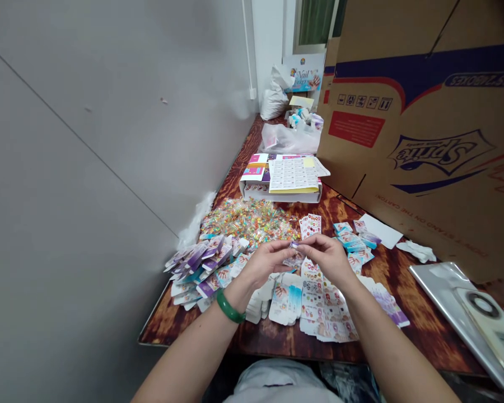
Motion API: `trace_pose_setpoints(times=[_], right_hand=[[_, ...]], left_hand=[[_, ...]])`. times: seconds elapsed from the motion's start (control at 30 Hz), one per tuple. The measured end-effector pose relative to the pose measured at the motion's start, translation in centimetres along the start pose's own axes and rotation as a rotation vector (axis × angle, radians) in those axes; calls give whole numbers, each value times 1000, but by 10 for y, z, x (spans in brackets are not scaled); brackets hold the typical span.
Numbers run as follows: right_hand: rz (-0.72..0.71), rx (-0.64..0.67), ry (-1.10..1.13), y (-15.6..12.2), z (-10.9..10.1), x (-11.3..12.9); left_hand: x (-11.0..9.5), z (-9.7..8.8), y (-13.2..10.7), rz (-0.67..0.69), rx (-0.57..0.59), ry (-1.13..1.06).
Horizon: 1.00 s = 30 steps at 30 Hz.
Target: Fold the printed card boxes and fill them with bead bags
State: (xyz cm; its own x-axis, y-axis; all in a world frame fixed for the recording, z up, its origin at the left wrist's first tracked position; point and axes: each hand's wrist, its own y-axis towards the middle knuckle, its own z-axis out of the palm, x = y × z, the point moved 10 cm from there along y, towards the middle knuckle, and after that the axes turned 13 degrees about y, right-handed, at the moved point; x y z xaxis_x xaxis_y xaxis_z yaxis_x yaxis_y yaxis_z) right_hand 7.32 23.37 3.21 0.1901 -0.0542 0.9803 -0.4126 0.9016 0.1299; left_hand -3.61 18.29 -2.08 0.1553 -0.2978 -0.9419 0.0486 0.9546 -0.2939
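Above the middle of the table my left hand and my right hand meet, fingertips pinching a small white and purple card packet. Most of that packet is hidden by my fingers. Below the hands lie flat blue and white printed packets and fanned sheets of nail stickers. To the left is a heap of purple and white packets. Behind it spreads a pile of tiny clear bags with colourful contents. More blue packets lie right of my right hand.
A white box with printed sheets stands farther back, with plastic bags behind it. A large cardboard carton rises at the right. A phone rests on a silver tablet-like slab. A grey wall borders the left.
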Motion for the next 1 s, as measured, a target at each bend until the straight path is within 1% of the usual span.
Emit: trace_pose_setpoints(times=[0.1, 0.17, 0.3, 0.37, 0.43, 0.53, 0.63, 0.7, 0.77, 0.8, 0.83, 0.87, 0.93, 0.97, 1.0], right_hand=[[-16, -7, -15, 0, 0, 5], [-75, -2, -86, -1, 1, 11], [-305, 92, -301, -10, 13, 29], [-405, 144, -355, -18, 19, 34], [-463, 163, -365, -25, 21, 35], [-460, 168, -360, -31, 21, 30], [-378, 164, -304, -31, 21, 21], [-308, 164, -257, -28, 16, 15], [-217, 135, -247, -20, -1, 8], [-172, 90, -265, -15, -17, 6], [-129, 25, -306, -10, -36, 4], [-96, -68, -369, -6, -60, 5], [-28, -251, -600, -1, -106, 9], [14, -324, -767, 0, -123, 10], [58, -385, -921, 0, -136, 11]], left_hand=[[-2, 1, -1, 20, -2, -13], [-4, 2, -2, 32, -1, -9], [-5, -1, -3, 38, -25, 11], [-3, -3, -3, 19, -35, -5], [0, -4, -4, -9, -35, -17], [2, 1, -6, -42, -9, 37], [1, 10, -7, -42, 38, 87], [-1, 14, -7, -33, 39, 72], [-3, 15, -7, -40, 27, 41], [-4, 14, -8, -45, 23, 30], [-5, 12, -8, -51, 24, 26], [-6, 10, -9, -54, 26, 29], [-7, 2, -9, -57, 29, 38], [-6, -1, -9, -61, 25, 34], [-3, -5, -9, -65, 18, 20]])
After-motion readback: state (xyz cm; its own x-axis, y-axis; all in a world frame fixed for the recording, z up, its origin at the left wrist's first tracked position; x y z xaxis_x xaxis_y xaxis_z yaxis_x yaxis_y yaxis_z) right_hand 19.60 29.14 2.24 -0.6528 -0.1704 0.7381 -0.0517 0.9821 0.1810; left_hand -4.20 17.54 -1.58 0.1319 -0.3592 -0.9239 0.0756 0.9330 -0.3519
